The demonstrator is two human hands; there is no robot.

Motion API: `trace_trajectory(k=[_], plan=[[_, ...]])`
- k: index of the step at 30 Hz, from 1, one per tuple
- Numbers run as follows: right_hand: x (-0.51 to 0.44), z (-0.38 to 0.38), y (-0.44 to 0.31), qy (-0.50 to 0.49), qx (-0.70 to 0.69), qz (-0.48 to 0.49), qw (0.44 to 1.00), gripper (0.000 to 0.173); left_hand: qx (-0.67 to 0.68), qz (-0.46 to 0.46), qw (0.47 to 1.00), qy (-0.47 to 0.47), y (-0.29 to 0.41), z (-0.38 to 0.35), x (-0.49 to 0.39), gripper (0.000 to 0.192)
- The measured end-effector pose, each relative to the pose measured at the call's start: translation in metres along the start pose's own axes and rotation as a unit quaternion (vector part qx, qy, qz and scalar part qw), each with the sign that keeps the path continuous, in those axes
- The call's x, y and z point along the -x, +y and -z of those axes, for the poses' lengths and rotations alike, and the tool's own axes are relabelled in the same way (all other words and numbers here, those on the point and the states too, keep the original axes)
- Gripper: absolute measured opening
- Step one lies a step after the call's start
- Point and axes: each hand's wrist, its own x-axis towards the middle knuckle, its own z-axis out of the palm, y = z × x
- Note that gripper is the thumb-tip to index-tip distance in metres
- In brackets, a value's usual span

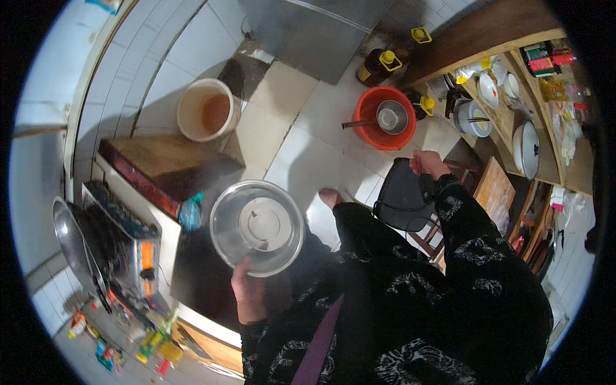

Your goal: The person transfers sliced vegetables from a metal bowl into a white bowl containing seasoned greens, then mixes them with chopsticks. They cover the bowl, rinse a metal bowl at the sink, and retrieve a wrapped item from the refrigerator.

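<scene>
My left hand [248, 284] grips the near rim of a round stainless steel basin [257, 228], its thumb over the edge. Some small dark bits lie on the basin's bottom, which looks otherwise bare. Out to the right, my right hand [428, 163] is held with its fingers curled, at the top of a black bag or cover [402, 197] with a dark cord. Whether those fingers grip it cannot be told. Beyond, on the tiled floor, a red plastic basin [361, 101] holds a metal dipper [392, 118] with a long handle.
A white bucket [185, 113] with brownish contents stands by the wall. Left are a gas stove [149, 240], a wok [67, 231] and a counter edge [168, 240]. Yellow-capped oil jugs [375, 67] stand near wooden shelves [548, 134] with bowls. A cleaver [192, 341] lies on a board.
</scene>
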Motion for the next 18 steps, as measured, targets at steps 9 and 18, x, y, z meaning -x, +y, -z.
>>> trace_trajectory(k=[9,18], plan=[[-0.017,-0.089,-0.008,0.000,-0.077,-0.071,0.995,0.032,-0.150,0.103,0.979,-0.091,0.020,-0.034,-0.195,0.053],[-0.177,-0.225,-0.006,0.052,-0.297,-0.055,0.952,0.034,-0.173,0.128,0.976,-0.040,0.008,-0.012,-0.252,0.059]])
